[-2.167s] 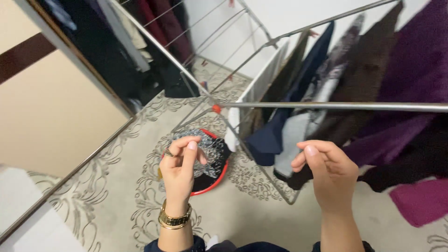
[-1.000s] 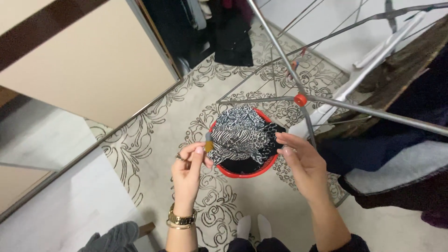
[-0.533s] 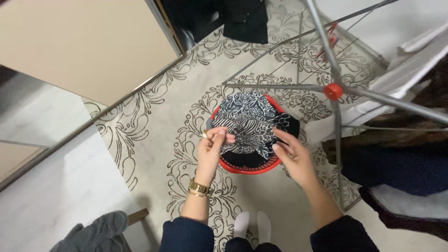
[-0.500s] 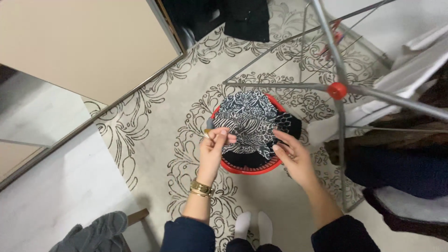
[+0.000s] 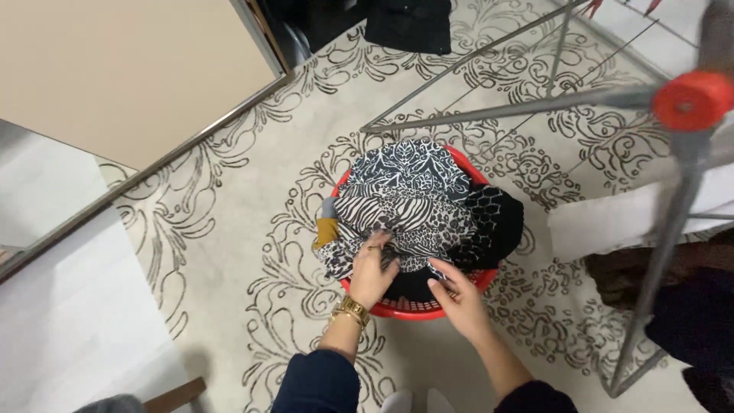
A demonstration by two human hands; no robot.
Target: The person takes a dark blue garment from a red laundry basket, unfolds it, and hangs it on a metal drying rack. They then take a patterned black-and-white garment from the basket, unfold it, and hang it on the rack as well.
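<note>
The left hand (image 5: 373, 268) is pinching a fold of the black-and-white patterned garment (image 5: 409, 206) lying in the red laundry basket (image 5: 413, 310) on the patterned carpet (image 5: 252, 199). The right hand (image 5: 459, 298), its grip loosely spread, is touching the garment's edge beside the drying rack (image 5: 535, 103).

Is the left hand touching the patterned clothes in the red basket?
Touching: the head view shows the left hand with fingers dug into the patterned clothes.
</note>
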